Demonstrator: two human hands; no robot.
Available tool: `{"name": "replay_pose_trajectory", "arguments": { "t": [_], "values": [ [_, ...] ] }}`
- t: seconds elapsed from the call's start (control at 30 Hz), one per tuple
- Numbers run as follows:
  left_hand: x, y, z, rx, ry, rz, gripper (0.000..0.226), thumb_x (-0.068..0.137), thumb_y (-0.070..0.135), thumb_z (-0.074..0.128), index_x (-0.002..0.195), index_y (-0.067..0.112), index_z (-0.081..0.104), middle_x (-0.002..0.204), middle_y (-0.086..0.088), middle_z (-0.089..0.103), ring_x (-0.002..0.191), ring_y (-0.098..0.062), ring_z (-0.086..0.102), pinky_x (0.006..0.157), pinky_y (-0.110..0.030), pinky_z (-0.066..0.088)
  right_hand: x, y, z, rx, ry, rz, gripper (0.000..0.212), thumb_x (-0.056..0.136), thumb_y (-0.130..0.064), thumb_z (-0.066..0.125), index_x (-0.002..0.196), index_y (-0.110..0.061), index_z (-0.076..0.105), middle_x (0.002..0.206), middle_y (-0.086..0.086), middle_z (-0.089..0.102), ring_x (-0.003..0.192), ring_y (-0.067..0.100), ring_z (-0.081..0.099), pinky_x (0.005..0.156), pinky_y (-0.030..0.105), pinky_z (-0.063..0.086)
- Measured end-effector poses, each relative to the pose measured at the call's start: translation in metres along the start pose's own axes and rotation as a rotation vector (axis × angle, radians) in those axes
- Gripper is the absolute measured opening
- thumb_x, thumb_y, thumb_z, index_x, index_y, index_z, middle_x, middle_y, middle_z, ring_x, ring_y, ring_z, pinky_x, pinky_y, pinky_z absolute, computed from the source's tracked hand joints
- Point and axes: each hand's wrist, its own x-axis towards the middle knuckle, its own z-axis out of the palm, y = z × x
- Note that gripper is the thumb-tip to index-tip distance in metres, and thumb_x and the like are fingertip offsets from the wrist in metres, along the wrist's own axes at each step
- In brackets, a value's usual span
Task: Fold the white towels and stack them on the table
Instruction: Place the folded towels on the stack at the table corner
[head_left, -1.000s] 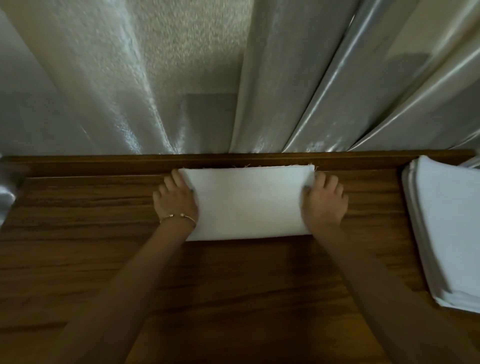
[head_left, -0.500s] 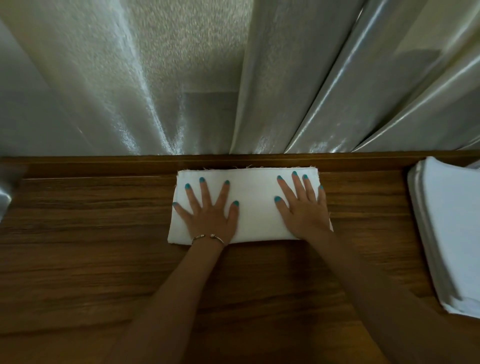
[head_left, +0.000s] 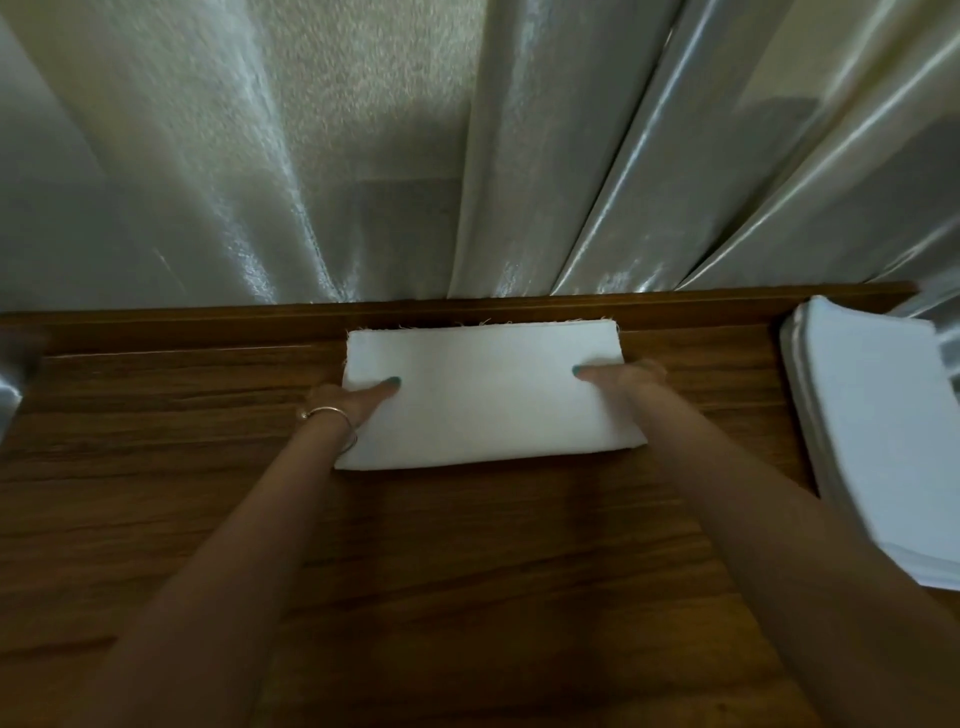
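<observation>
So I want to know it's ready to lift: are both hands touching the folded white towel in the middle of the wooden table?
Touching. The head view shows the left hand and right hand gripping the folded white towel at its side edges, thumbs on top.

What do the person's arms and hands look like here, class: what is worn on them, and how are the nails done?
Both forearms are bare, with no sleeves in view. The left hand has a thin metal bangle at the wrist. The right hand shows no jewellery. The nails that show are painted teal.
</observation>
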Motion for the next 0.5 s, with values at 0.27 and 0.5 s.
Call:
{"name": "replay_pose_trajectory", "arguments": {
  "t": [0.27, 0.5],
  "values": [
    [-0.001, -0.013, 0.002, -0.128, -0.239, 0.005, 0.090, 0.061, 0.052, 0.081, 0.133, 0.009, 0.048, 0.130, -0.015, 0.053, 0.116, -0.035, 0.051, 0.101, -0.046, 0.041, -0.016, 0.019, -0.002, -0.043, -0.241, -0.033, 0.045, 0.072, -0.049, 0.076, 0.090, -0.014, 0.055, 0.113, 0.010, 0.053, 0.078, 0.025, 0.049, 0.079, 0.039, 0.035],
    [-0.023, -0.022, 0.014, -0.114, -0.157, 0.206, 0.070, 0.065, 0.037, 0.083, 0.125, 0.014, 0.054, 0.124, -0.011, 0.059, 0.094, -0.025, 0.052, 0.079, -0.037, 0.042, -0.060, 0.071, -0.003, 0.241, -0.167, 0.043, 0.045, 0.070, -0.042, 0.080, 0.093, -0.018, 0.048, 0.092, 0.003, 0.052, 0.076, 0.021, 0.050, 0.072, 0.037, 0.039]
  ]
}}
